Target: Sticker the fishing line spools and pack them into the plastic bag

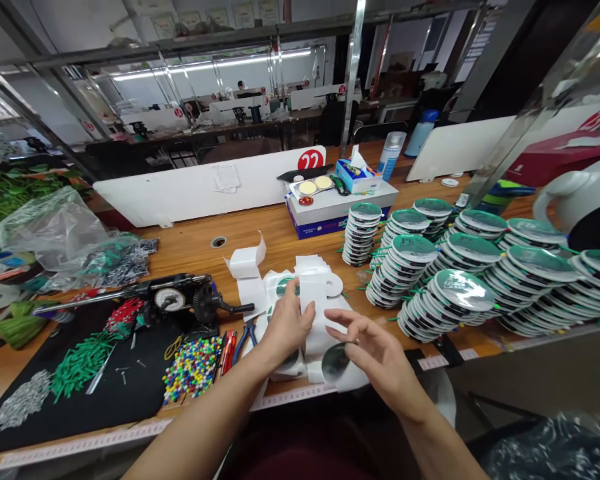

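Observation:
A white strip of label backing (314, 303) hangs over a pile of papers in front of me. My left hand (289, 320) is closed at the strip's left edge, thumb on its front. On the right, my right hand (377, 350) has its thumb tip over the edge of a dark, glossy round label (336, 362); its other fingers are bent and spread above. Whether the label is still stuck to the strip cannot be made out. Part of a green round label (284, 287) shows behind my left hand. A curled white strip (249, 261) rises from the pile.
Stacks of round white discs with green tops (415, 250) crowd the right side. Left lie blue-handled pliers (245, 341), coloured beads (193, 370), green pieces (83, 363) and a black hand-cranked device (173, 300). Behind stands a box (343, 210) carrying tissues (359, 175).

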{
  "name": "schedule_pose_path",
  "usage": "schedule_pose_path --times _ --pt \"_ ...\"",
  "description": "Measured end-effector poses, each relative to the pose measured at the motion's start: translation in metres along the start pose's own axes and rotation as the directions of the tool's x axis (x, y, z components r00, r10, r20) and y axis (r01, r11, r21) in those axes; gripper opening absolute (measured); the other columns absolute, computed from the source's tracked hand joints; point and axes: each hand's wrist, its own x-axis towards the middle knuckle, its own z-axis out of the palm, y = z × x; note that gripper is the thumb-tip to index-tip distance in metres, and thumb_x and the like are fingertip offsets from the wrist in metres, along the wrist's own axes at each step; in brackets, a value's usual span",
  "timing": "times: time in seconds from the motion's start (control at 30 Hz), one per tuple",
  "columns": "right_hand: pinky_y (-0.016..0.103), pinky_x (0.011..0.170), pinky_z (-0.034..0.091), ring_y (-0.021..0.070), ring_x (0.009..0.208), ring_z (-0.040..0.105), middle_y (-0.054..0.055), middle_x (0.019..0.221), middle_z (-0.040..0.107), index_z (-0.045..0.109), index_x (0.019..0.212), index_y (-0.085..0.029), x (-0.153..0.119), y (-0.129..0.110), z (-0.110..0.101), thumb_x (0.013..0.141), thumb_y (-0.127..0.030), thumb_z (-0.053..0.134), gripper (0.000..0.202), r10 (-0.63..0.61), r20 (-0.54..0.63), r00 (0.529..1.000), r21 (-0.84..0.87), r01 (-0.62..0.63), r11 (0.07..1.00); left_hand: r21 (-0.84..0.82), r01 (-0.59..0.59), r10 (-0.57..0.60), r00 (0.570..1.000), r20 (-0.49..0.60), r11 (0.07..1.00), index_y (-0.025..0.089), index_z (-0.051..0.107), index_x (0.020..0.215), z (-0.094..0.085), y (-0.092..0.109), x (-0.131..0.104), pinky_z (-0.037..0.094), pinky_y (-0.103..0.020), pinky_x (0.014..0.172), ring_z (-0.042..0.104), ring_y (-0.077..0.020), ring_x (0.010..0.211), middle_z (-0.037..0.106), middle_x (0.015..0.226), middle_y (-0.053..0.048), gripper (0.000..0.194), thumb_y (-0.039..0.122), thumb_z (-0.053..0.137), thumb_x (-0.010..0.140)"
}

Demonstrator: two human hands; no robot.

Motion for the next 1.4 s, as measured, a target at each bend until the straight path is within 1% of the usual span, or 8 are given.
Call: schedule_pose_path --times 0.13,0.27,0.5,0.73,0.87,1.03,1.13,1.4 --pt "0.045 0.112 0.040 0.0269 0.139 0.047 0.017 0.139 0.056 0.053 0.085 -0.021 0.014 0.019 -0.014 0.084 -0.055 0.069 0.038 0.289 0.098 0.952 -0.043 -0.286 0.957 0.527 -0.165 0.256 0.961 -0.103 0.833 0.014 0.040 0.144 -0.012 0.018 -0.004 0.048 -0.043 0.086 0.059 -0.0314 0.103 0.062 0.114 -0.016 0.062 0.024 0.062 0.087" --pt "0.042 0.109 0.042 0.0251 0.128 0.056 0.012 0.118 0.066 0.052 0.085 -0.021 0.022 0.020 -0.015 0.084 -0.049 0.065 0.031 0.281 0.160 0.946 -0.161 -0.256 0.953 0.659 -0.351 0.471 0.882 -0.006 0.665 0.018 0.055 0.134 -0.016 0.045 0.022 0.044 -0.044 0.099 0.047 -0.0323 0.122 0.051 0.135 -0.015 0.054 0.037 0.070 0.085" --pt "0.040 0.100 0.048 0.0228 0.115 0.062 0.007 0.108 0.068 0.057 0.086 -0.021 0.021 0.015 -0.012 0.086 -0.028 0.059 0.008 0.201 0.149 0.968 -0.329 -0.143 0.934 0.822 -0.358 0.180 0.934 0.310 0.443 0.009 0.064 0.117 0.016 0.057 0.081 0.038 -0.057 0.101 0.044 -0.0403 0.125 0.054 0.131 -0.025 0.062 0.052 0.077 0.074" --pt "0.044 0.104 0.047 0.0256 0.126 0.059 0.010 0.126 0.067 0.058 0.088 -0.022 0.019 0.016 -0.003 0.086 -0.021 0.058 0.002 0.189 0.105 0.976 -0.406 -0.131 0.905 0.432 -0.481 0.524 0.851 0.022 0.763 0.014 0.058 0.122 -0.005 0.055 0.084 0.036 -0.049 0.114 0.039 -0.0329 0.141 0.042 0.150 -0.021 0.059 0.035 0.079 0.071" --pt "0.041 0.102 0.047 0.0247 0.123 0.059 0.008 0.124 0.067 0.059 0.086 -0.021 0.018 0.007 -0.002 0.087 -0.025 0.059 0.003 0.140 0.042 0.989 -0.414 -0.110 0.903 0.013 -0.453 0.448 0.876 -0.179 0.891 0.016 0.052 0.129 -0.029 0.051 0.061 0.051 -0.040 0.102 0.060 -0.0260 0.121 0.052 0.142 -0.016 0.062 0.033 0.076 0.074" --pt "0.028 0.077 0.053 0.0172 0.086 0.063 0.006 0.092 0.065 0.061 0.090 -0.019 0.011 -0.012 -0.022 0.085 -0.046 0.069 0.029 0.043 -0.296 0.954 -0.099 -0.075 0.992 -0.068 -0.413 0.415 0.910 0.015 0.908 0.018 0.054 0.126 -0.028 0.034 0.018 0.056 -0.029 0.079 0.063 -0.0194 0.098 0.061 0.124 -0.010 0.062 0.024 0.075 0.068" --pt "0.026 0.067 0.052 0.0145 0.073 0.060 0.003 0.082 0.063 0.063 0.088 -0.018 0.011 -0.021 -0.026 0.077 -0.049 0.078 0.036 0.144 -0.310 0.940 0.030 -0.142 0.989 -0.068 -0.388 0.393 0.912 0.118 0.919 0.018 0.055 0.128 -0.017 0.030 -0.003 0.053 -0.028 0.073 0.061 -0.0176 0.087 0.063 0.119 -0.009 0.063 0.023 0.074 0.068" --pt "0.027 0.066 0.048 0.0147 0.068 0.056 0.004 0.077 0.067 0.072 0.084 -0.017 0.013 -0.024 -0.014 0.078 -0.046 0.076 0.029 -0.003 -0.367 0.930 -0.347 -0.134 0.928 -0.238 -0.302 0.368 0.875 0.315 0.923 0.021 0.055 0.129 -0.009 0.032 -0.021 0.054 -0.029 0.080 0.066 -0.0188 0.090 0.067 0.115 -0.005 0.063 0.021 0.075 0.069"
